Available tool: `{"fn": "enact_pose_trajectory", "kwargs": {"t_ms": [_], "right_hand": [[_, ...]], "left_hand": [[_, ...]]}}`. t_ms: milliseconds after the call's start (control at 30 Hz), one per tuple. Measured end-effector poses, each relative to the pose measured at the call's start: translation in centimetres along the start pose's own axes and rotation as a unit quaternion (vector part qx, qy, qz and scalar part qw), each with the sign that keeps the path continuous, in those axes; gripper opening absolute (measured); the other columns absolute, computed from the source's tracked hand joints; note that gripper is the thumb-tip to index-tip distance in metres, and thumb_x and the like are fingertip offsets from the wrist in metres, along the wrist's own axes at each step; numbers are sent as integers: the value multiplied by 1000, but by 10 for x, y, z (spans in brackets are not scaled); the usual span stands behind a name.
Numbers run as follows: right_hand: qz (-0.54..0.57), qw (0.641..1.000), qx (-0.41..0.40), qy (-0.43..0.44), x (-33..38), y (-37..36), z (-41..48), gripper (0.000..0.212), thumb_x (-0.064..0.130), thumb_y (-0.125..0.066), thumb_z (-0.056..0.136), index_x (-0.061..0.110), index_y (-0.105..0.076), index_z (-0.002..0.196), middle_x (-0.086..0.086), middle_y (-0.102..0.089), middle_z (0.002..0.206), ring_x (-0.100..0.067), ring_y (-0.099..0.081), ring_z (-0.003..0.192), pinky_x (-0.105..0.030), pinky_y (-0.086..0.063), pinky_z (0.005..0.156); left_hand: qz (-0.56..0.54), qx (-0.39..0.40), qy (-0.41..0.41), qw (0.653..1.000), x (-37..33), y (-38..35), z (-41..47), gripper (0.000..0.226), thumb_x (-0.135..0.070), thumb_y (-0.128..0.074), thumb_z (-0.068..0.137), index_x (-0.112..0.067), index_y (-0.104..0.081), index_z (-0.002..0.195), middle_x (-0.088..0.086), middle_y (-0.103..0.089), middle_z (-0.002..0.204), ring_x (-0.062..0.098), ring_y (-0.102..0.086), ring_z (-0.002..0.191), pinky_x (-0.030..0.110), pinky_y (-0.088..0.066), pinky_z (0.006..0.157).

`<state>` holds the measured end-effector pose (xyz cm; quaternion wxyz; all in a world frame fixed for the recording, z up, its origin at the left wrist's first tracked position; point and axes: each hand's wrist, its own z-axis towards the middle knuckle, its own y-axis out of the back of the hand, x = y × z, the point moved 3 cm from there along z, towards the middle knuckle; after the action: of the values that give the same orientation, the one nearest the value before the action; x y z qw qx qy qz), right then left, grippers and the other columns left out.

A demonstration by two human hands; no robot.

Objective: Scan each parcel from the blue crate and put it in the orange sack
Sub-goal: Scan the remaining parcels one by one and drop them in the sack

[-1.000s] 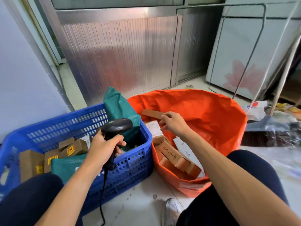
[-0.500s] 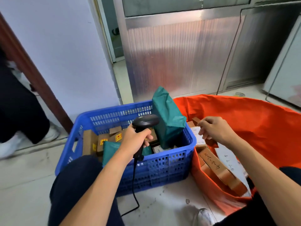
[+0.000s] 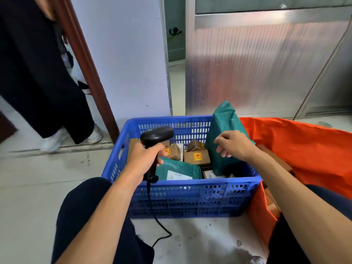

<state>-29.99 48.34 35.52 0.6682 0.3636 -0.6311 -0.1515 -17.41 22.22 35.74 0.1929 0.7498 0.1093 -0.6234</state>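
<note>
Head view. Parcels sit in blue crate (image 3: 181, 184), centre; orange sack (image 3: 304, 149) touches its right side. Tall green mailer (image 3: 222, 126) stands upright at crate's far-right corner: prob. soft, light, slick film, so best pinched at top edge. R. hand (image 3: 234, 144), fingers loosely spread and empty, hovers at mailer's near face; contact unclear. L. hand (image 3: 144, 159) wraps scanner (image 3: 157, 133) handle above crate's left part.

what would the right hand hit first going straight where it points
Likely the brown box in the crate: the right hand points left and down at it. Depth is unclear; the green parcel is close behind.
</note>
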Motion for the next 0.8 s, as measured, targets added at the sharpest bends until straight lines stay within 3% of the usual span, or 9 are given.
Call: {"fn": "enact_pose_trajectory", "kwargs": {"t_ms": [167, 333, 567, 800], "right_hand": [[-8, 999, 32, 21, 22, -33, 16, 25, 15, -52, 95, 5, -73, 85, -4, -76, 72, -28, -73, 68, -37, -61, 64], [-19, 998, 55, 37, 40, -70, 33, 26, 17, -51, 97, 9, -73, 86, -1, -76, 73, -17, -71, 60, -33, -59, 66], [-38, 991, 105, 71, 61, -120, 56, 29, 16, -51, 99, 6, -73, 83, -3, -76, 73, -17, -69, 62, -32, -53, 66], [-51, 987, 132, 70, 65, -151, 82, 26, 23, -52, 102, 10, -72, 93, -2, -75, 75, -13, -70, 63, -32, -54, 78]], "left_hand": [[-35, -83, -8, 996, 0, 53, -5, 10, -8, -65, 96, -13, -69, 103, 11, -77, 77, 19, -56, 51, 30, -52, 57], [-4, -123, -8, 992, 7, 87, -12, 10, -10, -65, 96, -11, -70, 106, 8, -78, 74, 20, -56, 53, 27, -53, 52], [60, -127, 0, 990, 9, 107, -8, 10, -11, -65, 95, -17, -70, 101, 7, -78, 75, 17, -57, 53, 34, -54, 63], [117, -79, 26, 990, 5, 114, 43, 6, -13, -65, 95, -16, -70, 98, 9, -78, 76, 18, -58, 52, 36, -53, 65]]}}
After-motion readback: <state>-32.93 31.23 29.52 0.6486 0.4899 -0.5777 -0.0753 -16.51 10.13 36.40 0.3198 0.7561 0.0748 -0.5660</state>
